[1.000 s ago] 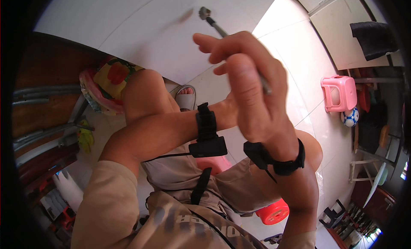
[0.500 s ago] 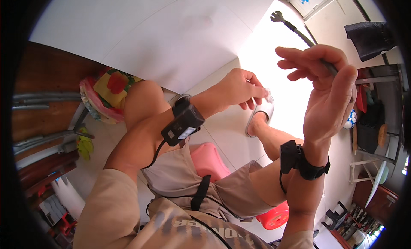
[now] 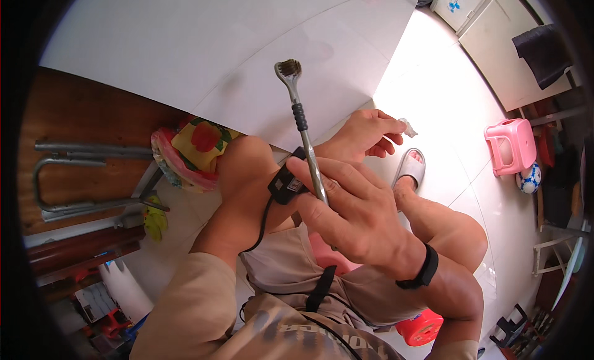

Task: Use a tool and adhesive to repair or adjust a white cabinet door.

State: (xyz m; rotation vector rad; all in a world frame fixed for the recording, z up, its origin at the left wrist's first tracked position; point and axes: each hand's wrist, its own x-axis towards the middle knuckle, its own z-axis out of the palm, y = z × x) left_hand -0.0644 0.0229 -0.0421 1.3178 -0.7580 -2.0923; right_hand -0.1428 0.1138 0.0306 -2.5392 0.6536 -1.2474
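Observation:
My right hand (image 3: 365, 221) is closed round the lower shaft of a slim metal back scratcher (image 3: 301, 121). The tool stands up and slightly leftward, with a small clawed head, dark inside, at its top and a black ribbed sleeve below that. My fingers hide its lower end. Beyond, my left hand (image 3: 365, 132) pinches a small crumpled whitish scrap (image 3: 407, 127) between thumb and fingers. It looks like tissue or thin plastic; I cannot tell which. The back scratcher's shaft passes in front of my left forearm and the black device (image 3: 288, 183) strapped there.
A large white table or panel (image 3: 185, 56) fills the upper left. Below it lies a colourful bag (image 3: 198, 146). Folded metal legs (image 3: 93, 156) stand left. At the right are a pink stool (image 3: 512, 146) and a ball (image 3: 529, 178). A red stool (image 3: 421, 328) shows beneath me.
My right hand has swung left and down with the back scratcher, from the far right to in front of my left forearm. My left hand keeps its pinch. The view has shifted slightly.

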